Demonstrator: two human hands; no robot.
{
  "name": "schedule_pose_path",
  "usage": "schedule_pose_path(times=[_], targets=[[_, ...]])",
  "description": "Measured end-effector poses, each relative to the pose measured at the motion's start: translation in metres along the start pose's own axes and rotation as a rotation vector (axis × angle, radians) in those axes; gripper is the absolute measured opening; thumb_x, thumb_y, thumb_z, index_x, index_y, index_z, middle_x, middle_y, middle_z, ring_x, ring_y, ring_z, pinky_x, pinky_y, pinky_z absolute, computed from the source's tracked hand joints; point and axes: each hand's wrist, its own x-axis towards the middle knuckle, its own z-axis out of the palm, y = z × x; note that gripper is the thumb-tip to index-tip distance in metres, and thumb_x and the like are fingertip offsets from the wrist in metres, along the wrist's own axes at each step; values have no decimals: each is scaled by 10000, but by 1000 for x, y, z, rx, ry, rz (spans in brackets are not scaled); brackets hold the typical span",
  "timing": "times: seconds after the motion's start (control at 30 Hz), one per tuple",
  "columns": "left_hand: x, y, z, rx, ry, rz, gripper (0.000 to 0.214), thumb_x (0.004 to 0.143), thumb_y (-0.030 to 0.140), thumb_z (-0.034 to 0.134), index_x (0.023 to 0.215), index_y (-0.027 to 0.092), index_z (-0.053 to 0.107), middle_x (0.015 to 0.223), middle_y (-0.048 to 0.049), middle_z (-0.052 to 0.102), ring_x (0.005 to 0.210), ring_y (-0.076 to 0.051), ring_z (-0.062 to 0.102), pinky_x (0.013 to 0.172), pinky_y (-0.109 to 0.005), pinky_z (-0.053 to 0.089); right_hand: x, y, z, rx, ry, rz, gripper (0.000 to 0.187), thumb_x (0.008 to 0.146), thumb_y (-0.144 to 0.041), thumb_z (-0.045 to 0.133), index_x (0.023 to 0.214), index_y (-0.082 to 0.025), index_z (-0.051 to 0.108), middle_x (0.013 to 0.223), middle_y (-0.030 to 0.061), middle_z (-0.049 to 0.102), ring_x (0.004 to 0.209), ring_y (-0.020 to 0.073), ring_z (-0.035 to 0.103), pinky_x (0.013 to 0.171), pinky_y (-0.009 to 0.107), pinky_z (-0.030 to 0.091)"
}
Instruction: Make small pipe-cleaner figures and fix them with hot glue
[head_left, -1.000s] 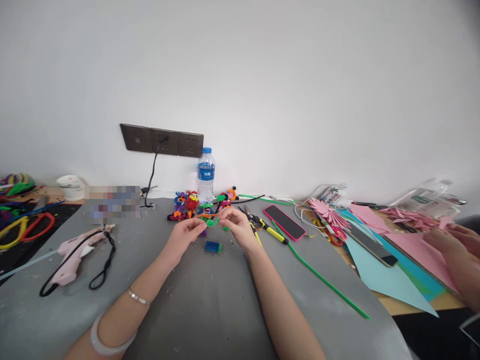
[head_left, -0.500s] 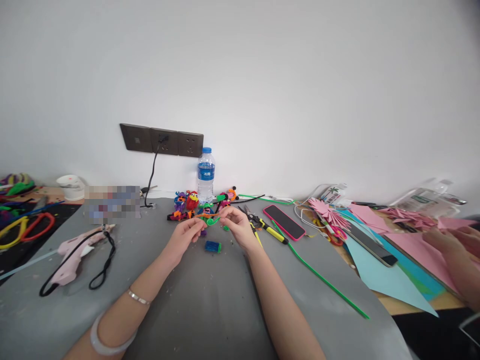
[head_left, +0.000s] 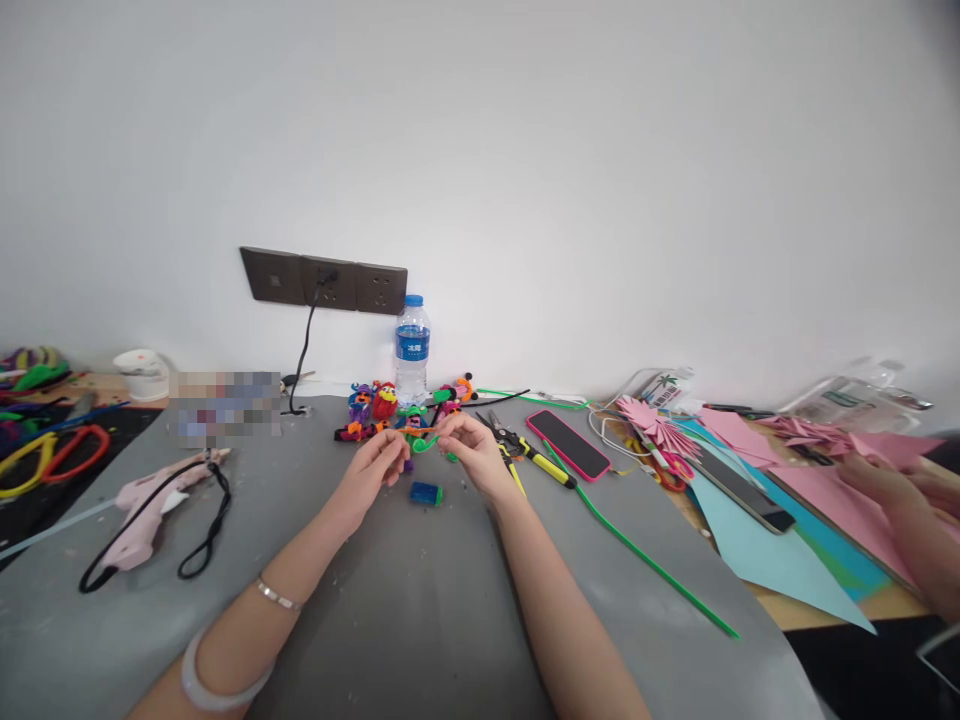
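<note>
A short green pipe cleaner (head_left: 424, 446), curled into a small loop, lies between my two hands over the grey mat. My right hand (head_left: 472, 455) pinches its right end between thumb and fingertips. The closed fingertips of my left hand (head_left: 377, 462) are at its left end; the exact contact is too small to see clearly. Just behind my fingers sit several colourful pipe-cleaner figures, among them a red one with a yellow face (head_left: 385, 400). Below the curl, a small dark blue block with a green end (head_left: 426, 493) rests on the mat.
Pliers with yellow handles (head_left: 551, 465), a pink-cased phone (head_left: 570, 445) and a long green pipe cleaner (head_left: 652, 558) lie right. A pink glue gun (head_left: 150, 505) lies left. A water bottle (head_left: 412, 350) stands behind. A co-worker's hands (head_left: 892, 500) handle pink paper at far right.
My left fingertips have shifted slightly, and the green curl between my hands has turned a little. My right hand stays nearly in place. The co-worker's hands have moved slightly with the pink paper.
</note>
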Motion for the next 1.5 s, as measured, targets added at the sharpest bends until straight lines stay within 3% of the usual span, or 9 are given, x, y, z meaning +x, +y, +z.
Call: schedule_pose_path(times=[0.13, 0.43, 0.87, 1.23, 1.4, 1.5], targets=[[-1, -1, 2, -68, -5, -41, 363, 789, 526, 599, 722, 194, 468, 735, 11, 510, 619, -108, 431, 492, -202, 307, 0, -1, 2, 10, -4, -1, 146, 742, -296, 749, 771, -205, 639, 811, 13, 605, 734, 142, 545, 655, 261, 456], [1, -6, -3, 101, -71, 6, 304, 832, 457, 566, 709, 181, 531, 648, 26, 453, 552, -94, 367, 488, -205, 291, 0, 0, 1, 14, -9, -14, 135, 749, -284, 744, 778, -205, 639, 817, 12, 606, 733, 140, 547, 654, 260, 451], [0, -3, -2, 99, 19, 61, 277, 742, 437, 664, 701, 171, 597, 588, 46, 440, 485, -68, 341, 449, -195, 259, 0, -1, 2, 4, 14, 18, 155, 730, -308, 757, 766, -209, 644, 837, 18, 610, 741, 144, 545, 658, 262, 450], [-1, 0, -2, 77, 35, 18, 244, 726, 328, 566, 571, 182, 446, 519, 63, 373, 455, -65, 294, 456, -204, 220, 0, 0, 1, -1, 14, 22, 178, 722, -334, 760, 770, -207, 644, 820, 17, 611, 726, 142, 543, 647, 256, 462], [-3, 0, -1, 127, 16, 42, 395, 782, 409, 539, 491, 188, 390, 478, 53, 351, 460, -77, 301, 471, -222, 237, 0, -1, 2, -7, 15, 25, 166, 730, -328, 754, 762, -209, 641, 817, 18, 610, 719, 141, 544, 648, 257, 459], [-3, 1, 0, 131, 37, 32, 384, 779, 476, 574, 557, 176, 481, 515, 42, 428, 464, -77, 337, 466, -215, 256, 0, -1, 2, -12, 23, 25, 183, 721, -341, 760, 761, -211, 638, 818, 20, 611, 730, 148, 548, 643, 258, 459]])
